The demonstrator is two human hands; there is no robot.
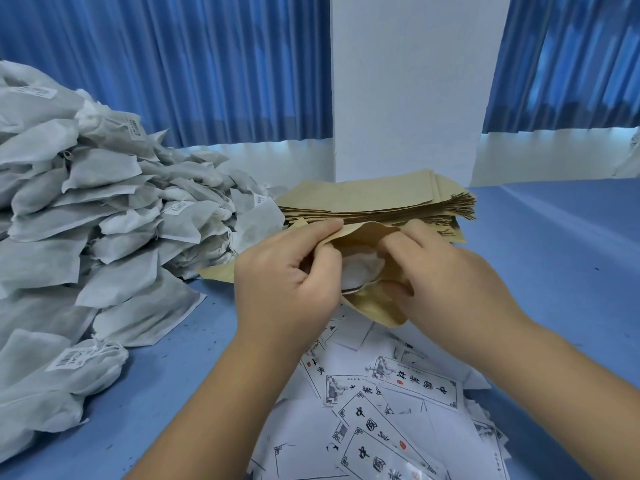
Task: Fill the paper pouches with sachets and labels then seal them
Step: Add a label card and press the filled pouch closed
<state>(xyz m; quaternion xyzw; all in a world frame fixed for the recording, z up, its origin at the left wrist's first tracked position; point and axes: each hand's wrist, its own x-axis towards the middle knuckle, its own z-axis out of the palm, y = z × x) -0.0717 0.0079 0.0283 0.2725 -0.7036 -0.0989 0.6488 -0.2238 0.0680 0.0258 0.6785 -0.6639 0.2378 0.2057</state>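
A brown paper pouch (365, 237) is held open above the blue table, its mouth facing me. My left hand (287, 271) pinches the pouch's upper left rim. My right hand (440, 268) grips the right rim, thumb inside the mouth. A white sachet (360, 268) sits partly inside the pouch between both hands. Printed paper labels (408, 386) lie scattered on the table below my wrists.
A tall heap of white sachets (86, 209) fills the left side. A stack of flat brown pouches (388, 199) lies just behind my hands. Blue curtains and a white pillar (408, 81) stand at the back. Bare blue table (554, 244) extends to the right.
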